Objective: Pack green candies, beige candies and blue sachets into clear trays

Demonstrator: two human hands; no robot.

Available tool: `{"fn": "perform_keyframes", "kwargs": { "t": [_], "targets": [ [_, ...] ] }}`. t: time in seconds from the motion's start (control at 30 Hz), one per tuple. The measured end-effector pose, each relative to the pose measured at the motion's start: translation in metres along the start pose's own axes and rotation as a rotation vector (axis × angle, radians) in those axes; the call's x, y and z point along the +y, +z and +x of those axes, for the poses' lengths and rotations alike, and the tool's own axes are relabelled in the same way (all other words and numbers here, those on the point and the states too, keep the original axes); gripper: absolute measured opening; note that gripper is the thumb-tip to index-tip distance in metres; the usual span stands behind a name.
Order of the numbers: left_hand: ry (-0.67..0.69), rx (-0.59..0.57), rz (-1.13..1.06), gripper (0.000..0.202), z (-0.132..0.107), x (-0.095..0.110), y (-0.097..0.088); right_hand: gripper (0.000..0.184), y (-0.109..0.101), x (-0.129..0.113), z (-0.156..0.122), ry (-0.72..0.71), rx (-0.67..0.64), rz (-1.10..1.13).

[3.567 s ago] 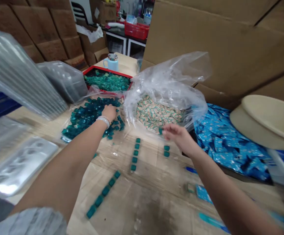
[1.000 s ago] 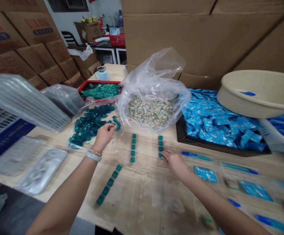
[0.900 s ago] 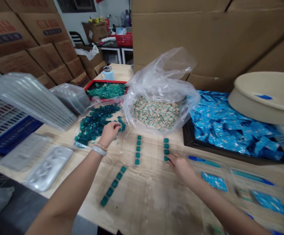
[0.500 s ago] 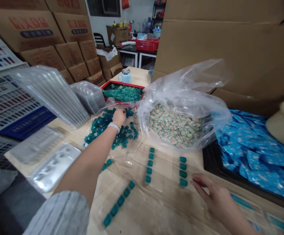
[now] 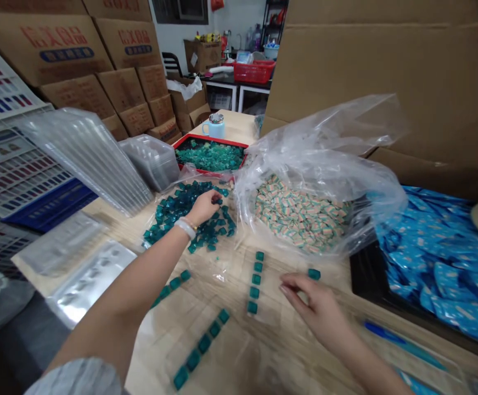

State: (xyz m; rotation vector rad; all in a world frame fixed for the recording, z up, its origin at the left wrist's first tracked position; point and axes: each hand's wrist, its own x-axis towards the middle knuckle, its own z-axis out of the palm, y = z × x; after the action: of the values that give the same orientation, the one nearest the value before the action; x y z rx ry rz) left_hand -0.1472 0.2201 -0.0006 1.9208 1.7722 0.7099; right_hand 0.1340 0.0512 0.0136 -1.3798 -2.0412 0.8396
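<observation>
My left hand (image 5: 206, 208) reaches into a loose pile of teal translucent cubes (image 5: 164, 214), its fingertips pinched on a dark teal cube (image 5: 218, 201). Over the table, my right hand (image 5: 319, 307) has thumb and forefinger drawn together, with nothing visible between the tips. It lies right of a straight row of teal cubes (image 5: 255, 278) and hides most of another row, whose far cube (image 5: 314, 274) shows. Nearer me lie a slanting row of cubes (image 5: 204, 344) and a shorter row (image 5: 175, 283), partly behind my left forearm.
An open clear bag (image 5: 325, 164) holds many small striped packets (image 5: 300, 214). Blue wrappers (image 5: 440, 263) fill a black tray (image 5: 364, 274) at right. Clear plastic trays (image 5: 86, 153) stand at left. Farther back are a red-rimmed tray (image 5: 245, 159) and a mug (image 5: 216, 129).
My right hand has moved left from beside the right-hand row and now covers most of it. My left hand has shifted slightly right in the pile, a dark cube showing at its fingertips.
</observation>
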Motion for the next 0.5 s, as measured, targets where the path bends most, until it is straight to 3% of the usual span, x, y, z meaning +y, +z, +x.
{"fn": "perform_keyframes", "kwargs": {
  "t": [0.13,0.2,0.3,0.4,0.5],
  "targets": [
    [-0.145,-0.042,-0.596,0.032,-0.044,0.015,-0.001,0.021,0.034,-0.021,0.058,-0.092,0.077,0.169],
    [-0.274,-0.082,-0.916,0.031,-0.062,0.019,0.001,0.029,0.057,-0.027,0.093,-0.082,0.142,0.258],
    [-0.405,-0.082,-1.262,0.028,-0.08,0.017,0.001,0.031,0.092,-0.033,0.135,-0.01,0.135,0.367],
    [-0.458,-0.049,-1.396,0.027,-0.092,0.01,-0.002,0.019,0.115,-0.035,0.152,0.031,0.101,0.426],
    [-0.502,-0.003,-1.411,0.026,-0.1,0.005,-0.003,0.009,0.124,-0.034,0.151,0.047,0.1,0.423]
  ]
}}
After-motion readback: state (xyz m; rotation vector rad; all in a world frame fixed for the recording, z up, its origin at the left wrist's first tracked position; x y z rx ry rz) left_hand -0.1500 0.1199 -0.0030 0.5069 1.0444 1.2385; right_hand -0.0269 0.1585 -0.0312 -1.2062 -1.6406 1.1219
